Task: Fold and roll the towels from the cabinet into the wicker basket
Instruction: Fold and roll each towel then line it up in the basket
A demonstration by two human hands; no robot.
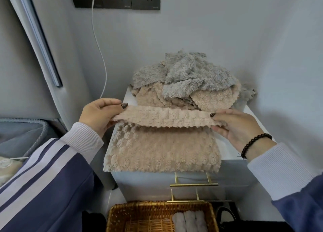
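Beige towel (162,148) lies flat on the white cabinet (258,155), near edge hanging just over the cabinet's front. Nearest, below the cabinet's front: wicker basket (157,212), grey rolled towels (189,222) already standing inside it. Above it, brass handles (194,184) on the cabinet's face. On top of the cabinet: left hand (97,116) pinches the towel's far left corner, right hand (234,125) pinches the far right corner, both lifted clear. The held edge runs left to right between the hands; the towel's body lies toward the person. Either hand equally near. Judgement: a fold toward the cabinet's front comes next. At the cabinet's back: heap of unfolded towels (188,81), grey over beige.
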